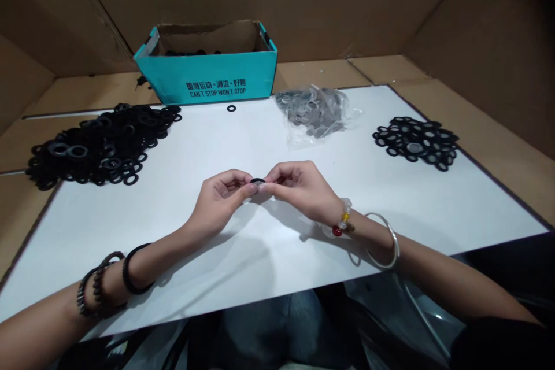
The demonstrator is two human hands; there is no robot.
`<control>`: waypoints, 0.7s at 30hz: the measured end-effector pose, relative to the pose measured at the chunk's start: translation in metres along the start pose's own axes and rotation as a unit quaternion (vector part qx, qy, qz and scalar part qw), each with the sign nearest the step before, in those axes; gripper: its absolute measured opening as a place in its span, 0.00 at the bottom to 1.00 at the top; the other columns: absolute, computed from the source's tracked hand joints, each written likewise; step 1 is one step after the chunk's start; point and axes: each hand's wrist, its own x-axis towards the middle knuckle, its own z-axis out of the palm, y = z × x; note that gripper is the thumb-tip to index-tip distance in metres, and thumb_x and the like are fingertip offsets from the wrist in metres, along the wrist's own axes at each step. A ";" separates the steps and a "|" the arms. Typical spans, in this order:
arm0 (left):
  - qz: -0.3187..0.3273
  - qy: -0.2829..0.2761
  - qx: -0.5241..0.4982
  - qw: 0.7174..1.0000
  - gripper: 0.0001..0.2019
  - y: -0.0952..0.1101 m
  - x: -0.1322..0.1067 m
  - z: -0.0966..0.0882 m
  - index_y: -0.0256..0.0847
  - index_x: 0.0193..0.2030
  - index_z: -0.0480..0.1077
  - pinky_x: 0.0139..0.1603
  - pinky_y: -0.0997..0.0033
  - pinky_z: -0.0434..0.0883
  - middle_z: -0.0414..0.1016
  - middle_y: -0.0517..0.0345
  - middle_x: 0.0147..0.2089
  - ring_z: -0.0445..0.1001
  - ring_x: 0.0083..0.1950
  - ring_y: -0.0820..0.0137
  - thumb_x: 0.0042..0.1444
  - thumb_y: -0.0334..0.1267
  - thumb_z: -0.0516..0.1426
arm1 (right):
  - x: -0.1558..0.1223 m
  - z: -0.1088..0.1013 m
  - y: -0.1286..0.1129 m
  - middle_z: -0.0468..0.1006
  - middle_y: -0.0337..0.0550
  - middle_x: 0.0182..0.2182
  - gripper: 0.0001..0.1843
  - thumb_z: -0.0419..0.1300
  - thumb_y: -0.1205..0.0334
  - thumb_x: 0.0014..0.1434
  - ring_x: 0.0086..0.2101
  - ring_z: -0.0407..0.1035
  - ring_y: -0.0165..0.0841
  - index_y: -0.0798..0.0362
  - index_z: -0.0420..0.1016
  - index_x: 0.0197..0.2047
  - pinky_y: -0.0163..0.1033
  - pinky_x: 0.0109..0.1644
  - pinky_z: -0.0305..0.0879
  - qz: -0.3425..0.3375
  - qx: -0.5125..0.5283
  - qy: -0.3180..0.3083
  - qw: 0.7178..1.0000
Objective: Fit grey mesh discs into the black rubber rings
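Black rubber ring [257,181], pinched between left hand [221,196] and right hand [301,188] fingertips, is held above a white worktop [208,144]. Beyond lie a teal cardboard box [206,85], a large black-ring heap [99,147], a clear bag of grey rings [310,113], and a smaller black-ring heap [416,141].

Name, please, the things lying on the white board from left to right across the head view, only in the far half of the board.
Large pile of black rings → single black ring → clear plastic bag of grey rings → smaller pile of black rings
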 end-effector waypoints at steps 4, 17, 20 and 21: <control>0.022 -0.047 0.017 0.998 0.07 0.001 -0.001 0.000 0.38 0.32 0.66 0.29 0.76 0.64 0.67 0.60 0.28 0.66 0.29 0.75 0.54 0.39 0.57 | 0.000 -0.001 -0.002 0.72 0.39 0.21 0.14 0.63 0.56 0.50 0.23 0.63 0.24 0.58 0.70 0.24 0.31 0.28 0.59 -0.009 -0.018 -0.043 0.999; 0.048 -0.148 0.134 0.979 0.05 0.004 0.000 0.000 0.38 0.31 0.66 0.36 0.70 0.68 0.70 0.58 0.28 0.72 0.32 0.70 0.56 0.33 0.51 | -0.010 0.004 0.004 0.65 0.36 0.23 0.10 0.53 0.62 0.59 0.27 0.59 0.27 0.54 0.62 0.26 0.35 0.33 0.53 -0.134 -0.201 -0.010 0.970; 0.064 -0.141 0.184 0.971 0.05 0.007 0.000 0.001 0.38 0.30 0.66 0.34 0.71 0.67 0.71 0.57 0.28 0.71 0.31 0.71 0.55 0.31 0.51 | -0.010 0.003 0.005 0.67 0.36 0.24 0.10 0.53 0.63 0.59 0.28 0.59 0.27 0.54 0.63 0.27 0.37 0.37 0.52 -0.142 -0.260 -0.016 0.955; 0.071 -0.140 0.199 0.967 0.06 0.008 0.000 0.001 0.39 0.29 0.66 0.34 0.71 0.67 0.71 0.58 0.28 0.71 0.31 0.71 0.54 0.30 0.51 | -0.010 0.003 0.005 0.67 0.36 0.24 0.10 0.53 0.63 0.59 0.28 0.60 0.27 0.54 0.63 0.27 0.37 0.37 0.52 -0.140 -0.270 -0.018 0.952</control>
